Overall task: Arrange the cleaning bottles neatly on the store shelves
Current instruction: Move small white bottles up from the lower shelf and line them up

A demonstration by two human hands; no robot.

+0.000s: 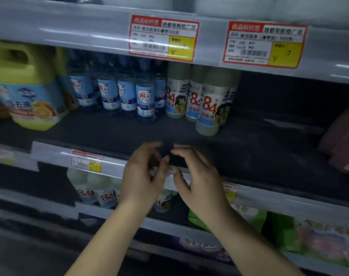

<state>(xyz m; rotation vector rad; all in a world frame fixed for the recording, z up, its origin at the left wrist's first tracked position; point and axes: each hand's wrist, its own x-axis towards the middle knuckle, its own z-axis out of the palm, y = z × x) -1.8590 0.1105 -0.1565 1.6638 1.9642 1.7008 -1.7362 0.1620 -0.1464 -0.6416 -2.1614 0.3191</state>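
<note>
- 84 bottles [208, 104] stand at the back of the middle shelf [249, 148] — probably rigid, liquid-heavy, slick; grip mid-body
- left hand [143, 176] and right hand [197, 178] hover empty, fingers loosely curled

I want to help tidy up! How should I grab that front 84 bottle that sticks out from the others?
Probably wrap your fingers round the middle of the front 84 bottle, at the label, coming straight in from the open front of the shelf. It stands upright, its body is round, and it is ahead of the other 84 bottles, so nothing blocks you.
</note>
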